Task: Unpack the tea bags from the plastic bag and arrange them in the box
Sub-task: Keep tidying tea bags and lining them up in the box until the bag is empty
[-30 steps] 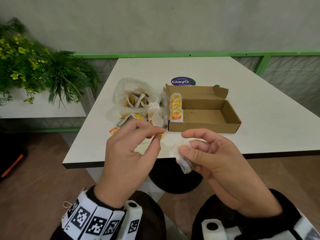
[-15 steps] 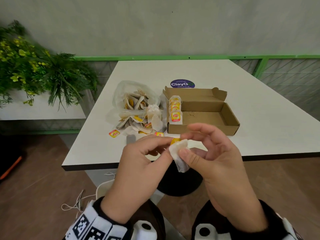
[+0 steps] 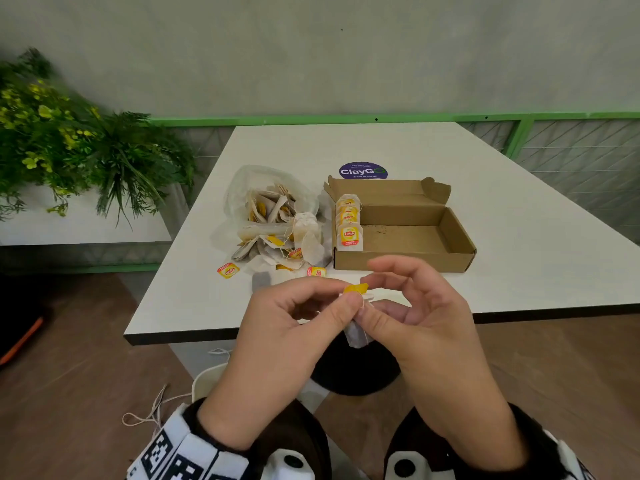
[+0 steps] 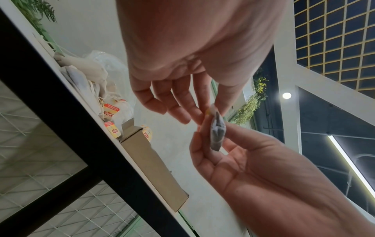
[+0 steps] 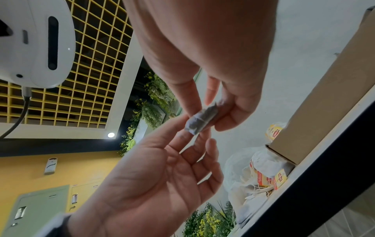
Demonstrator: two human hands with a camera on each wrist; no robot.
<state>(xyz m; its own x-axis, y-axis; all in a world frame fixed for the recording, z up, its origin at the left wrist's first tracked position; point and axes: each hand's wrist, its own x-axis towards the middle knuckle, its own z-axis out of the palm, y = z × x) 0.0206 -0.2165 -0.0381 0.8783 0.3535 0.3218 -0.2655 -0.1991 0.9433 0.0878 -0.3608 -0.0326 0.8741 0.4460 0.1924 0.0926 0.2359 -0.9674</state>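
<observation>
One tea bag [image 3: 356,336] held off the near edge of the white surface [image 3: 519,237], pinched between left hand [image 3: 287,344] and right hand [image 3: 426,327]; both thumbs and forefingers grip it, yellow tag [image 3: 356,289] on top. Several tea bags [image 3: 349,233] stand at left end of open cardboard box [image 3: 446,233]; plastic bag [image 3: 273,209] with more lies just left of it

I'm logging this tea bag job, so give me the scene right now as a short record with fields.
left hand: pinches the held tea bag's yellow tag
right hand: holds the held tea bag
hands' place: in front of the table edge
box: open, a row of tea bags standing at its left end
plastic bag: left of the box, more tea bags in and spilling from it
</observation>
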